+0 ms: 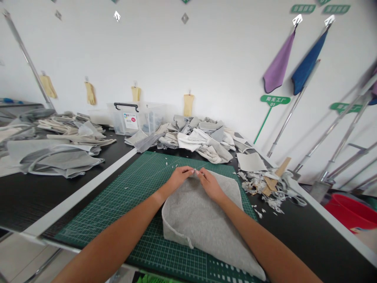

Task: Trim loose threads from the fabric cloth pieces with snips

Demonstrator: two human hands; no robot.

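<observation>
**A:** What are the hands on?

**B:** Both are on the soft grey fabric piece (200,220), a flat pouch-like shape with a stitched rim. It lies on the green gridded cutting mat (141,184), on the near part of the black bench (23,196). The left hand (180,175) and the right hand (209,182) meet at its far corner, with their fingertips pinched together on the cloth.

**A:** Is either one holding a tool?

**B:** I see none. There is a small pale fleck between the fingertips, but it is too small to tell whether it is a thread end or a scrap.

**A:** So which step would you say this is?

**B:** I judge it to be fine work at that corner, such as picking at a loose bit or working the seam. The rest of the grey fabric piece lies slack toward the person, with the forearms resting over it.

**A:** What does the next move call for?

**B:** It needs a tight pinch and a short, steady pull along the edge, with one hand pinning the cloth so it doesn't slide on the mat.

**A:** What is around it?

**B:** A heap of white and grey trimmings (265,186) sits just right of the mat. A pile of grey and cream cloth pieces (200,139) lies beyond it. A clear plastic box with a black handle (132,118) stands by the wall, and a red plastic tub (350,212) sits off the bench at right.
</observation>
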